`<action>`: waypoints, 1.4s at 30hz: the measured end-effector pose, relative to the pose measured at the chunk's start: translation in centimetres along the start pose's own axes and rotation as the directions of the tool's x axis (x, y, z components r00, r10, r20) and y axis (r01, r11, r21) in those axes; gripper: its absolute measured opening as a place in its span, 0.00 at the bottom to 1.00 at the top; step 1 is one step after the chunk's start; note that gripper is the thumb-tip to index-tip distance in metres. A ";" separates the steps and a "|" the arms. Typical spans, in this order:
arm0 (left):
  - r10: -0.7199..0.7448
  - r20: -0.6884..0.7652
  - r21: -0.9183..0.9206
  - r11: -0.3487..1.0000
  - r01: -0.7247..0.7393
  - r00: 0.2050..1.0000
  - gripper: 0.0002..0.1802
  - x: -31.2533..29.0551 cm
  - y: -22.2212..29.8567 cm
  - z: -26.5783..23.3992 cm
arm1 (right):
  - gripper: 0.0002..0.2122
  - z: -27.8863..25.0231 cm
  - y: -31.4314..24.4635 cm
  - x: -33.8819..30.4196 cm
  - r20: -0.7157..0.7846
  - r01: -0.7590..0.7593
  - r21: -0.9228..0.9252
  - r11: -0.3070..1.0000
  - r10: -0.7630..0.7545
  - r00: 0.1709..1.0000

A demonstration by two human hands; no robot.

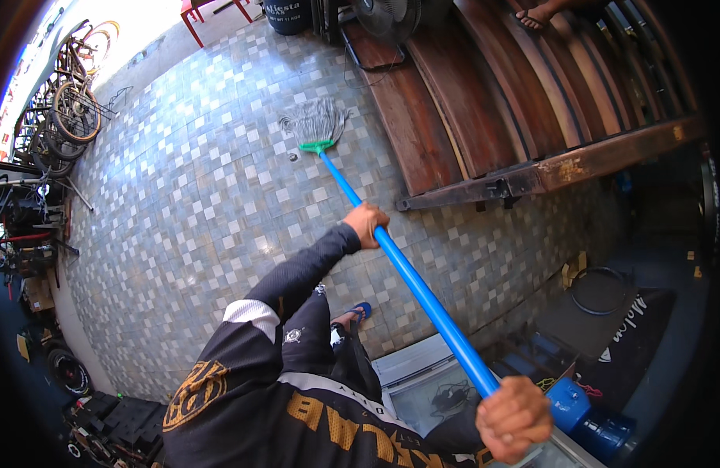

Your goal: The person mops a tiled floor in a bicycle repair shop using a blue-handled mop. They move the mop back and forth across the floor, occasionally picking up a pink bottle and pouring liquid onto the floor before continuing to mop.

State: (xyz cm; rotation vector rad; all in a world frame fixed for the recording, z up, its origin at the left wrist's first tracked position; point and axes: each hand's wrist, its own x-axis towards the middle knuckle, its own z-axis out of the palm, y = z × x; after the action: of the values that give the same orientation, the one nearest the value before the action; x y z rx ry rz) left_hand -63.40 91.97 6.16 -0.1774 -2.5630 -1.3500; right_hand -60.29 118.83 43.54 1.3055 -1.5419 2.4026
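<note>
A mop with a long blue handle [430,300] runs slantwise across the view from lower right to upper middle. Its grey string head [317,123], set in a green clamp [317,146], is spread on the tiled floor [196,234]. Partway down the handle, my left hand [367,225] is wrapped round it with the arm stretched forward. My right hand [514,420] is closed round the top end, close to my body. A small dark object [293,157] lies on the tiles beside the clamp.
Wooden steps [473,101] with a metal side beam [586,162] stand at right; another person's foot [535,17] rests there. A fan [387,17] and dark bucket [287,15] are at the far end. Bicycles [75,113] line the left. A glass-topped case [422,382] stands beside me.
</note>
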 end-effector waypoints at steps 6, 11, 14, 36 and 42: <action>0.056 0.119 -0.119 0.992 -0.042 0.991 0.13 -4.7 3.8 1.5 | 0.13 0.9 -4.9 -2.5 -0.115 0.075 0.043 0.996 -0.069 0.991; -0.012 0.132 0.066 0.998 0.003 0.991 0.13 -3.1 -2.1 -2.1 | 0.11 2.5 2.5 -5.1 0.107 0.031 0.061 0.998 -0.038 0.994; -0.045 0.093 0.081 0.996 0.038 0.995 0.12 -3.0 -1.3 -1.5 | 0.08 1.2 1.4 -4.9 0.150 0.039 0.099 0.994 -0.054 0.987; 0.050 -0.016 -0.100 0.994 -0.051 0.999 0.14 -7.1 5.2 1.2 | 0.13 2.5 -5.2 -2.6 0.092 0.092 0.258 0.962 -0.119 0.989; 0.002 0.062 0.014 1.000 -0.003 0.998 0.13 -5.9 1.4 -1.1 | 0.12 3.9 -2.8 -2.8 -0.042 0.033 0.102 0.994 -0.028 0.999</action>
State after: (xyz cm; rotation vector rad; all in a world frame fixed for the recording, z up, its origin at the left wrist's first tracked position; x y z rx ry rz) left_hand -57.22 91.93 6.32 -0.2235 -2.6209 -1.3456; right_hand -54.79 118.46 44.53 1.2781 -1.3960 2.5034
